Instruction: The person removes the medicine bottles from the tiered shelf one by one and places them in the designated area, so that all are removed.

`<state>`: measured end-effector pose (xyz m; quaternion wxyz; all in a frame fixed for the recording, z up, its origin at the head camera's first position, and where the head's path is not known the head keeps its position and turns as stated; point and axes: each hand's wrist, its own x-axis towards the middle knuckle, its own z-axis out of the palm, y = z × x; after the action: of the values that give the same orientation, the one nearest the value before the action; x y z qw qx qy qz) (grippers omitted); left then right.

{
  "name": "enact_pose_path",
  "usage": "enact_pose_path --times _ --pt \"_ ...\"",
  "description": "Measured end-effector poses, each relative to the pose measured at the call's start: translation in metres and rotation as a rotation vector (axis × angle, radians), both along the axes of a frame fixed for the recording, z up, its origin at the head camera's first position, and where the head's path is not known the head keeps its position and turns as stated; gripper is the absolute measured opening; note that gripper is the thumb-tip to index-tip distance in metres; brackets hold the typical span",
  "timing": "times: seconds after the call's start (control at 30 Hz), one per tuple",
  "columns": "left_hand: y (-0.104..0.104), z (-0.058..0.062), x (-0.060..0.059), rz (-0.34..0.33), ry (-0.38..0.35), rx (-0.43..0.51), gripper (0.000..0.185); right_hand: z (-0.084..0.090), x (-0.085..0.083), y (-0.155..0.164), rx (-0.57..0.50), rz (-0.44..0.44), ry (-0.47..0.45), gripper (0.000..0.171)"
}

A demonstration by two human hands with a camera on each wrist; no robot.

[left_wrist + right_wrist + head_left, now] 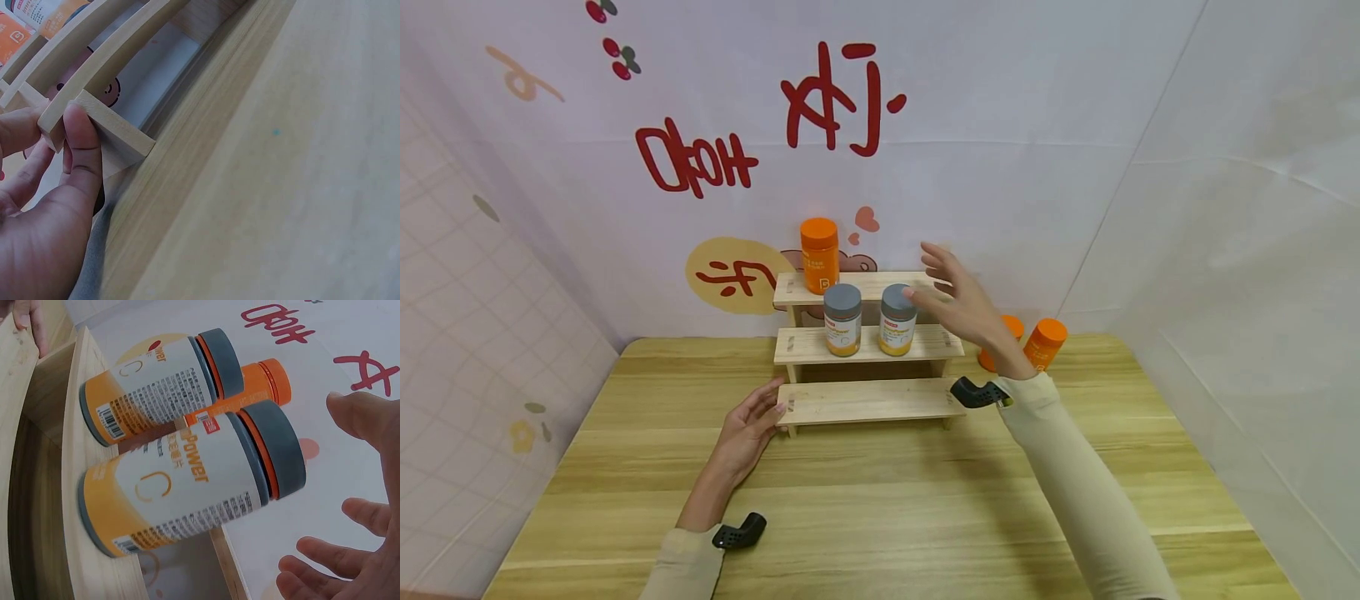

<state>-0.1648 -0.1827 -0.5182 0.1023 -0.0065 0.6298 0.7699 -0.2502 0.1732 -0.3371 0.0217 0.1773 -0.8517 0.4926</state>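
- While our spread right hand point(958, 302) hangs by the grey-capped orange supplement bottle on the right point(897, 319), on the middle step of the three-step pale wooden rack point(868, 402), we judge that a careless brush of the fingertips could topple it against the grey-capped orange bottle beside it point(842, 320); our left hand point(747, 433) rests at the bottom step's left end, which should keep the rack from sliding.
- From the left wrist, we see the thumb point(83, 150) pressed on the plank end point(111, 130), fingers behind it pinching; if that pinch slackens, the rack could shift on the light wooden table point(281, 175).
- From the right wrist, the fingers point(350, 556) are open and hold nothing, just beside the nearer bottle point(187, 487), whose label reads "Power" with a large "C"; the small print is too fine to read. Red mirrored lettering marks the white backdrop point(325, 337).
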Motion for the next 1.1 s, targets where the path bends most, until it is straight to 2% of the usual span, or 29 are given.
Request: enact_pose_path --times 0.63,1.1 --pt "0.002 -0.002 -0.001 -0.014 0.021 0.009 0.061 0.017 -0.018 -0.037 0.035 0.011 -0.043 0.088" --pt "0.000 -0.003 0.000 -0.012 0.019 0.006 0.062 0.024 -0.029 -0.061 0.047 0.013 -0.073 0.086"
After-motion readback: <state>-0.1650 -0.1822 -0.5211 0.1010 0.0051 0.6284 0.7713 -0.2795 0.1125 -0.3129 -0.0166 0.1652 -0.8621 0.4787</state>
